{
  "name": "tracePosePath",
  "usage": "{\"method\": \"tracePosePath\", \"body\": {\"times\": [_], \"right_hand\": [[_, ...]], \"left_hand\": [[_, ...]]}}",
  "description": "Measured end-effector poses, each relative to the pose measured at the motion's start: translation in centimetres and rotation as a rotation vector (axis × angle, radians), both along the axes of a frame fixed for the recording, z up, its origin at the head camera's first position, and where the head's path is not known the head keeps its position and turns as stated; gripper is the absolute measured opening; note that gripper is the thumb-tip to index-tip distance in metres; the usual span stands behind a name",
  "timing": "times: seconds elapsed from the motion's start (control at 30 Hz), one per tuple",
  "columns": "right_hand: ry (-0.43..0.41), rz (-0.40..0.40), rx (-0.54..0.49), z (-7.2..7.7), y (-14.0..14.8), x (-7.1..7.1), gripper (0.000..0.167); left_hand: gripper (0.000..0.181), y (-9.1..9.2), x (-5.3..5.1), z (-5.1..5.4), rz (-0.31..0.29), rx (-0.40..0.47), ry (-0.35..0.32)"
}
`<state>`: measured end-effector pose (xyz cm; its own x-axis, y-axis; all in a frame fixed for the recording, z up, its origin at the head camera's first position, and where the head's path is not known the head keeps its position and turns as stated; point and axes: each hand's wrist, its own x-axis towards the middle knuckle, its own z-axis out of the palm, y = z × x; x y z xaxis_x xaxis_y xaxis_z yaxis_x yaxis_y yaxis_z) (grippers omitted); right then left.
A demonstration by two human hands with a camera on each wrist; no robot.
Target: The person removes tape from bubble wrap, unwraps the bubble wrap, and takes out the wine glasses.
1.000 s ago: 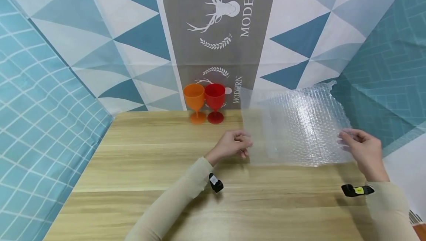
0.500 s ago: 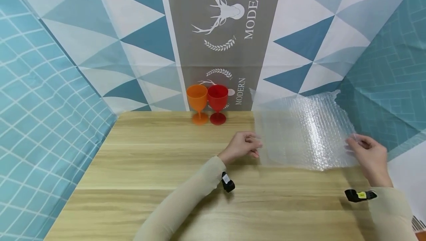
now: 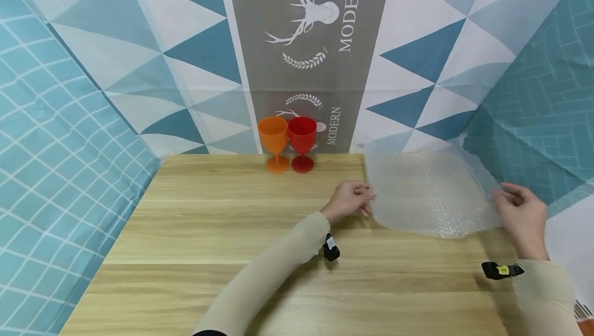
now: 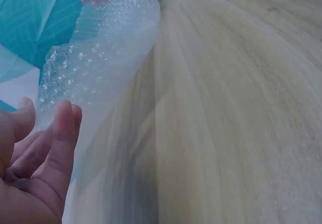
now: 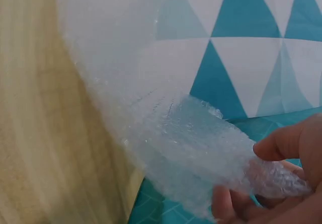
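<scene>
A clear sheet of bubble wrap (image 3: 427,191) is stretched between both hands above the right part of the table, its front edge sagging in the middle. My left hand (image 3: 350,199) pinches its left edge between thumb and fingers; in the left wrist view the sheet runs away behind the fingers (image 4: 58,153). On the other side, my right hand (image 3: 522,217) pinches the right edge. The right wrist view shows the thumb (image 5: 276,143) on top of the crumpled bubble wrap (image 5: 201,138), with fingers beneath it.
An orange goblet (image 3: 274,137) and a red goblet (image 3: 302,137) stand side by side at the table's back edge, left of the sheet. The wooden table (image 3: 209,243) meets a patterned wall covering (image 3: 195,42) behind and a tiled-print one (image 3: 55,161) at left.
The left hand has shifted right, and the right hand slightly right, carrying the bubble wrap along. The sheet, flatter before, now sags and curves between the hands. The goblets stay put.
</scene>
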<state>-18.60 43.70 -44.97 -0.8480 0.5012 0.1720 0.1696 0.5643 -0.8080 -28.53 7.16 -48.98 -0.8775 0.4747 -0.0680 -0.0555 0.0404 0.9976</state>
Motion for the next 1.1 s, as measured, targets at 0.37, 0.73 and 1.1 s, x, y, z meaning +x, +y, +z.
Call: {"method": "tracePosePath", "body": {"times": [0.37,0.73,1.1], "right_hand": [[-0.051,-0.012,0.107,-1.6,0.1,-0.8,0.05],[-0.031,-0.108,-0.051,-2.4,0.6,-3.2,0.058],[0.137,-0.204,-0.014,-1.2,-0.2,-2.9,0.042]], "left_hand": [[0.02,0.3,0.2,-0.2,0.046,-0.061,0.111],[0.016,0.3,0.3,-0.7,0.085,-0.111,0.084],[0.03,-1.8,0.9,-0.2,-0.001,-0.194,0.141]]}}
